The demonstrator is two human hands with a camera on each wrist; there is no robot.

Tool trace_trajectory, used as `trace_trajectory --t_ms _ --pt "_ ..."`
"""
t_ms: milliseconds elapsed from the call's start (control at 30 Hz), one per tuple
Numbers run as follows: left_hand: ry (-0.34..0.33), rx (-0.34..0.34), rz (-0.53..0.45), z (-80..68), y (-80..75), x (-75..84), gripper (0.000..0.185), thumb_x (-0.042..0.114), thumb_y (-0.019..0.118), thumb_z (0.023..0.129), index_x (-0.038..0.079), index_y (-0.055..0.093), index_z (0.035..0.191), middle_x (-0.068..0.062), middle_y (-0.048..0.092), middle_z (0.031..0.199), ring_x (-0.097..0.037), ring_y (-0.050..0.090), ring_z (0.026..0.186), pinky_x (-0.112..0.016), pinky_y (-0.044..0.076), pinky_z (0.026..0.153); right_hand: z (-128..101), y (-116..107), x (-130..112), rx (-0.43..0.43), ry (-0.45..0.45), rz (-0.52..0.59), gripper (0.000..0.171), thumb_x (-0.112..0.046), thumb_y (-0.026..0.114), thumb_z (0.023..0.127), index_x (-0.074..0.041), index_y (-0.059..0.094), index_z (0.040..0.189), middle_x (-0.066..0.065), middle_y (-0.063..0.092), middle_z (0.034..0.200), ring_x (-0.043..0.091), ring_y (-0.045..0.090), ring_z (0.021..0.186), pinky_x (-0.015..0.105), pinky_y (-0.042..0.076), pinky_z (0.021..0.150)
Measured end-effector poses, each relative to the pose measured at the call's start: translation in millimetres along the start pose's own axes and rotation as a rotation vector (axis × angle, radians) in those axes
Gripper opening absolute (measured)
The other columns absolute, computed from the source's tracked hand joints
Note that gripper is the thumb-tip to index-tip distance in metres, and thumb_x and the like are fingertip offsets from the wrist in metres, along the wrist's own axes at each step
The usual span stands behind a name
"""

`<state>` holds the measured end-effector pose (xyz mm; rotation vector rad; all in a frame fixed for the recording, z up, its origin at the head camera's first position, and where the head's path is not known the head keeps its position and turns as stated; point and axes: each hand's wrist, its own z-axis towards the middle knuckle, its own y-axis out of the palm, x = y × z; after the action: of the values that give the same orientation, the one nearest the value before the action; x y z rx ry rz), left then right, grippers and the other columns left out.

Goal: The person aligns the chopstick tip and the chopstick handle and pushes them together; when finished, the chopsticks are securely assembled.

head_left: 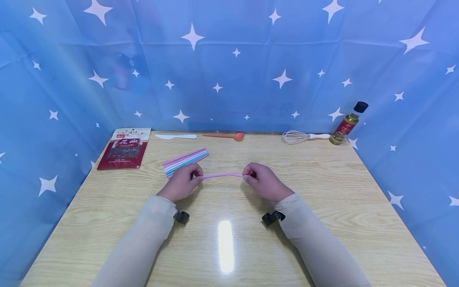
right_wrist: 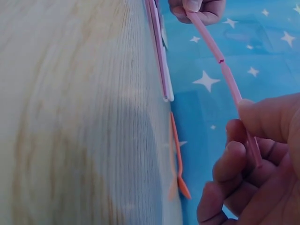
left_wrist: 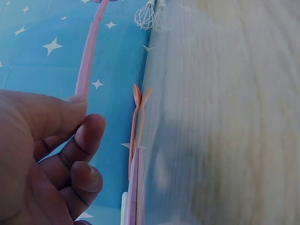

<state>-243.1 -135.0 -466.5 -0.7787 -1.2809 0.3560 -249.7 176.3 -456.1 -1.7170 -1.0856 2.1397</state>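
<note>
— Starting with the biggest thing: what do you see?

— Wooden table [head_left: 322, 199], walled on three sides by a blue star-printed cloth [head_left: 229, 71]. Everything else I place against that table.

— And on it?

— At its far left corner lies a red spice packet [head_left: 124, 148]. Just right of the packet, nearer the table's middle, sits a fanned stack of pastel strips [head_left: 184, 160]. Along the table's far edge, from left to right: a white plastic knife [head_left: 175, 136], an orange spoon [head_left: 226, 136], a whisk [head_left: 303, 136], and at the far right corner a small bottle [head_left: 348, 123] with a black cap.

— The person?

— Two arms in pale sleeves reach in from the table's near edge. The left hand [head_left: 181, 182] and right hand [head_left: 263, 181] are over the middle of the table, a little apart, each with fingers curled.

— Holding what?

— A single pink strip [head_left: 222, 175], stretched between them just above the table top. The left hand pinches one end between thumb and forefinger [left_wrist: 89, 133]; the right hand grips the other end the same way, its fingers [right_wrist: 234, 159] folded under it. The right wrist view shows a small dark mark partway along the strip.
</note>
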Motion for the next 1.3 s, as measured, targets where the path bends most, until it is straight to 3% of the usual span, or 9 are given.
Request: trace_trajectory --t_ms 500,900,1067,1300 --pt "0.034 0.037 -0.043 1.0 1.5 1.4 0.006 0.012 0.066 0.104 0.014 0.064 0.099 -0.001 0.057 0.088 -0.018 0.048 0.075 -0.035 0.042 0.071 -0.7 -1.5 0.1 0.016 0.038 0.044 0.007 -0.013 0.065 0.106 -0.009 0.070 0.109 0.003 0.062 0.089 0.021 0.052 0.076 0.031 0.045 0.067" --pt "0.013 -0.012 -0.084 0.4 2.8 2.9 0.003 0.016 0.067 0.105 0.016 0.068 0.101 -0.001 0.059 0.088 -0.020 0.050 0.078 -0.033 0.043 0.069 -0.7 1.3 2.5 -0.020 0.011 0.168 0.013 -0.010 0.058 0.108 -0.001 0.064 0.116 0.004 0.052 0.086 0.020 0.045 0.074 0.028 0.040 0.068" --pt "0.019 -0.011 -0.089 -0.8 3.7 5.2 0.004 0.016 0.067 0.105 0.015 0.070 0.103 -0.001 0.058 0.087 -0.021 0.050 0.079 -0.033 0.043 0.069 -0.1 4.8 3.0 -0.023 0.002 0.185 0.006 -0.008 0.061 0.106 -0.004 0.062 0.110 0.003 0.051 0.084 0.019 0.044 0.072 0.026 0.039 0.065" --pt "0.080 0.010 -0.098 -1.1 4.4 5.5 0.007 0.012 0.067 0.104 0.015 0.068 0.098 0.000 0.060 0.088 -0.020 0.052 0.081 -0.032 0.044 0.071 0.9 8.0 3.4 -0.025 -0.012 0.201 0.005 -0.008 0.060 0.107 -0.004 0.060 0.105 0.003 0.047 0.081 0.018 0.042 0.070 0.027 0.037 0.064"
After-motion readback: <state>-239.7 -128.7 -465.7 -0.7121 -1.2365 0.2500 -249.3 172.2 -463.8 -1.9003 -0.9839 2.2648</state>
